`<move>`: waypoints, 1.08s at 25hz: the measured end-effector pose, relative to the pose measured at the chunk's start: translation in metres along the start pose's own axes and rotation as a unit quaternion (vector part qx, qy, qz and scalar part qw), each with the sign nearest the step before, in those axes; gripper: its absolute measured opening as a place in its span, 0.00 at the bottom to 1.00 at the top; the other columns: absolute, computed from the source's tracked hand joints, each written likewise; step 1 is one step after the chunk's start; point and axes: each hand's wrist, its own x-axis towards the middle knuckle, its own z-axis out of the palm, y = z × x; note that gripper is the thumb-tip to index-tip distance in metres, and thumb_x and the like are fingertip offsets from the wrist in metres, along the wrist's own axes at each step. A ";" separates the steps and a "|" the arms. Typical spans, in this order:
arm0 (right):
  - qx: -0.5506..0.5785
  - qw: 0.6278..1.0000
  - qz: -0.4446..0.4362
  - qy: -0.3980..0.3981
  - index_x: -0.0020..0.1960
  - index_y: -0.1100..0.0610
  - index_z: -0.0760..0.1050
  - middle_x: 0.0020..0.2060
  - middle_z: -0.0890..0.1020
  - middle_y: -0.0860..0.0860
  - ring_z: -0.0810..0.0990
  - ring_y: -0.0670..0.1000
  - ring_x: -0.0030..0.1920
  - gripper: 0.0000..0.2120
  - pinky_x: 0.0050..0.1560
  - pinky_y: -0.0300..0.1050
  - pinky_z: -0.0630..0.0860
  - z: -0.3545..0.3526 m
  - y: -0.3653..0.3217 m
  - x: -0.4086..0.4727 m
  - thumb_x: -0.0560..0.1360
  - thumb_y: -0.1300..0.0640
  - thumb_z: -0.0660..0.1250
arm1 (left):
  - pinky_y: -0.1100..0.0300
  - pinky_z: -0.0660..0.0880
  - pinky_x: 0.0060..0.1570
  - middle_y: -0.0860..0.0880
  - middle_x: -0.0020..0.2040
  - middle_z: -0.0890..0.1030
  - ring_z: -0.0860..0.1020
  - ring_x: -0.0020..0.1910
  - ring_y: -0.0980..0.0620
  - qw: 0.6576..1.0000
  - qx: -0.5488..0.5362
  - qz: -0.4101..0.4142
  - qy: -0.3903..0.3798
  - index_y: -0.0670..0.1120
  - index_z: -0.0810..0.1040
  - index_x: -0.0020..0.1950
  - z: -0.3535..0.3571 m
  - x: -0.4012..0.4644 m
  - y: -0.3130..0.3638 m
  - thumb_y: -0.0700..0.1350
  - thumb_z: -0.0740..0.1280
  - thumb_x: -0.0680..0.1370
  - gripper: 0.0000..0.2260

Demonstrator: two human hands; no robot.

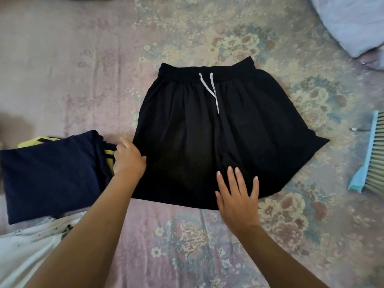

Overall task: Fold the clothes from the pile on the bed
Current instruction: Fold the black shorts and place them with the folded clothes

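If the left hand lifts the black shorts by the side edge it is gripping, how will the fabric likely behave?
Probably floppy: the black shorts lie flat with soft gathers under the waistband, so they should drape and sag. Likely light, since the cloth looks thin. The white drawstring lies loose and may dangle. The left hand grips the edge; the right hand rests flat.

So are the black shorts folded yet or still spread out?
Spread out. The black shorts lie flat on the bed, waistband and both legs showing, no fold made.
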 end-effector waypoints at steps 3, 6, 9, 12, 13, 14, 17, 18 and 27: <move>0.014 0.999 0.015 -0.031 0.72 0.58 0.64 0.68 0.71 0.58 0.69 0.58 0.69 0.26 0.67 0.68 0.59 0.009 0.001 0.000 0.80 0.47 0.44 | 0.49 0.73 0.53 0.36 0.59 0.74 0.75 0.56 0.38 0.996 -0.041 -0.017 -0.077 0.33 0.67 0.65 -0.013 0.006 0.003 0.43 0.72 0.73 0.26; 0.055 0.992 0.008 -0.113 0.72 0.58 0.62 0.67 0.72 0.59 0.67 0.58 0.69 0.30 0.68 0.67 0.50 0.018 0.000 -0.006 0.78 0.41 0.44 | 0.52 0.74 0.49 0.43 0.53 0.76 0.75 0.50 0.44 0.973 -0.179 -0.027 -0.144 0.38 0.70 0.63 -0.037 -0.002 0.009 0.39 0.71 0.72 0.21; 0.126 0.990 -0.004 -0.061 0.61 0.57 0.78 0.59 0.80 0.57 0.76 0.56 0.63 0.27 0.66 0.67 0.60 -0.005 0.005 0.012 0.77 0.45 0.48 | 0.52 0.77 0.50 0.47 0.54 0.77 0.77 0.51 0.47 0.935 -0.306 0.030 -0.176 0.46 0.67 0.63 -0.057 -0.029 0.040 0.37 0.69 0.74 0.20; 0.362 0.926 0.097 0.044 0.60 0.55 0.78 0.60 0.79 0.51 0.76 0.50 0.62 0.15 0.65 0.49 0.69 -0.051 0.033 0.041 0.80 0.57 0.56 | 0.59 0.76 0.42 0.51 0.49 0.78 0.79 0.47 0.52 0.885 -0.411 0.095 -0.196 0.50 0.69 0.59 -0.066 -0.061 0.109 0.34 0.64 0.76 0.16; 0.466 0.873 0.147 0.012 0.62 0.55 0.77 0.60 0.78 0.49 0.75 0.47 0.61 0.14 0.64 0.41 0.69 -0.065 0.051 0.049 0.80 0.58 0.56 | 0.58 0.76 0.45 0.50 0.51 0.79 0.79 0.48 0.51 0.879 -0.420 0.111 -0.197 0.50 0.70 0.60 -0.064 -0.069 0.135 0.34 0.64 0.76 0.16; 0.545 0.816 0.193 -0.018 0.61 0.54 0.76 0.57 0.79 0.47 0.76 0.45 0.59 0.13 0.61 0.38 0.69 -0.078 0.072 0.057 0.81 0.58 0.57 | 0.57 0.77 0.47 0.50 0.53 0.79 0.79 0.50 0.51 0.878 -0.417 0.129 -0.195 0.50 0.69 0.63 -0.058 -0.077 0.163 0.36 0.64 0.76 0.18; 0.677 0.674 0.296 -0.004 0.56 0.51 0.75 0.50 0.81 0.51 0.80 0.48 0.52 0.11 0.53 0.42 0.74 -0.090 0.136 0.071 0.82 0.57 0.55 | 0.55 0.77 0.50 0.50 0.57 0.76 0.77 0.50 0.51 0.893 -0.366 0.167 -0.202 0.49 0.61 0.73 -0.027 -0.092 0.244 0.39 0.64 0.76 0.27; 0.689 0.655 0.311 0.002 0.55 0.51 0.75 0.49 0.81 0.52 0.80 0.50 0.50 0.10 0.51 0.44 0.74 -0.089 0.159 0.074 0.82 0.57 0.55 | 0.55 0.76 0.49 0.49 0.58 0.75 0.76 0.49 0.51 0.901 -0.338 0.173 -0.210 0.47 0.53 0.76 -0.014 -0.099 0.273 0.41 0.63 0.77 0.31; 0.242 0.952 0.149 -0.112 0.70 0.54 0.68 0.67 0.72 0.58 0.70 0.59 0.65 0.23 0.60 0.52 0.68 -0.026 0.290 0.096 0.75 0.62 0.65 | 0.57 0.72 0.35 0.39 0.63 0.74 0.78 0.53 0.42 0.922 -0.225 0.141 -0.283 0.46 0.34 0.76 0.096 -0.111 0.377 0.43 0.60 0.80 0.37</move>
